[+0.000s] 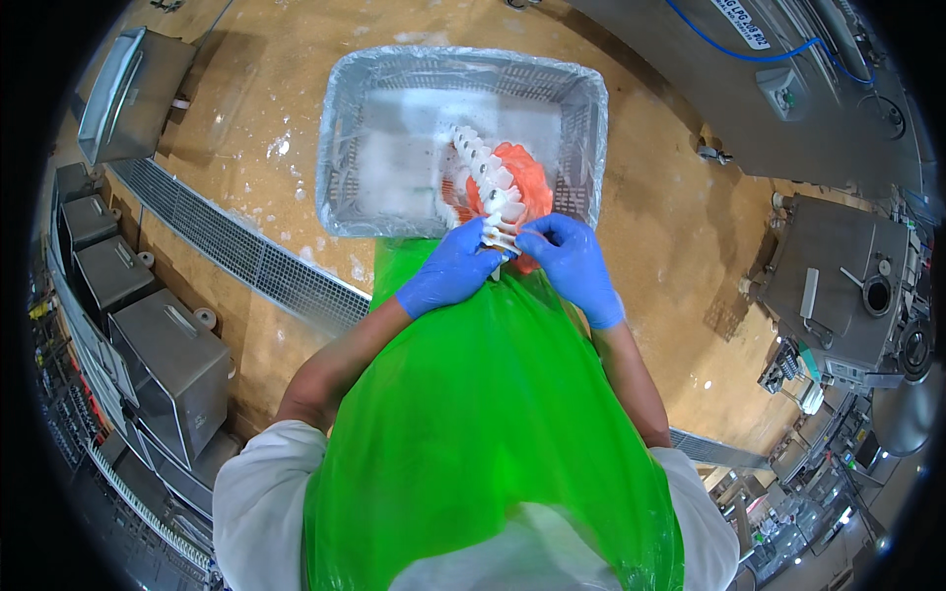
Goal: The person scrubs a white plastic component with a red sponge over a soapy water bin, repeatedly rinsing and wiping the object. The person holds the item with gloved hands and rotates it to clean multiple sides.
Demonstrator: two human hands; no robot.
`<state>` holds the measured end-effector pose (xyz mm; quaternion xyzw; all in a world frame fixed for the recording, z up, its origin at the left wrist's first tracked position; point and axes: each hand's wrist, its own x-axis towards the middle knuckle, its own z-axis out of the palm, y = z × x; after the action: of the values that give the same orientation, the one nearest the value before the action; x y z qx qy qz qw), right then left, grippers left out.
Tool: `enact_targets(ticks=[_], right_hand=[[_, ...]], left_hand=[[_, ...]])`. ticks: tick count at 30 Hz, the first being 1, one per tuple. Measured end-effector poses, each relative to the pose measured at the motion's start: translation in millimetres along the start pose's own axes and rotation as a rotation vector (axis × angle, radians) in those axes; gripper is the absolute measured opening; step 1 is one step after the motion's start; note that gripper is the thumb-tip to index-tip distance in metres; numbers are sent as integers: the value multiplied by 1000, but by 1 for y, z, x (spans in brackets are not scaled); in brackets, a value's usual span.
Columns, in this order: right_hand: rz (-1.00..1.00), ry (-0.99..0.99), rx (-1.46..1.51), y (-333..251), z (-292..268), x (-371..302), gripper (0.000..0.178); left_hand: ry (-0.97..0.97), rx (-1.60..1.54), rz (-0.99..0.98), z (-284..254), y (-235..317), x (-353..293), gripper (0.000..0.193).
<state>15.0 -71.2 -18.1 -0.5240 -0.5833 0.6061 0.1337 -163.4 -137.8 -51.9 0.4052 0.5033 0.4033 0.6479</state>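
Note:
A long white chain of jointed plastic-looking links (483, 163), shaped rather like a spine, slants down toward me from inside a grey crate (340, 148). My left hand (453, 268), in a blue glove, is closed around its near end. On the other side, my blue-gloved right hand (576, 268) pinches the same end with thumb and fingers. Beside and partly under the chain lies a crumpled orange-red piece (527, 182); its kind is unclear. Clear plastic film covers the crate's rim, and white foam or ice (404, 143) fills the bottom.
A green apron (483, 424) covers my front. Metal bins (172, 350) line the left, beside a floor drain grate (236, 241). Large steel machines (838, 276) stand at right. The tan floor (680, 295) is wet, with white bits scattered over it.

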Motion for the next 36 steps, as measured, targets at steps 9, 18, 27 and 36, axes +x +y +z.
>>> enact_targets(ticks=[9,18,27,36], right_hand=[[-129,296,-42,-3,-10,-18,14],[-406,346,-380,19,-11,-22,10],[-234,299,-338,47,-7,-17,14],[-261,265,29,-48,12,-21,20]], left_hand=[[-19,-102,50,-4,-6,7,35],[-21,-156,40,-6,-2,7,34],[-4,-202,-37,-6,-4,2,32],[25,-39,-29,-1,-1,3,28]])
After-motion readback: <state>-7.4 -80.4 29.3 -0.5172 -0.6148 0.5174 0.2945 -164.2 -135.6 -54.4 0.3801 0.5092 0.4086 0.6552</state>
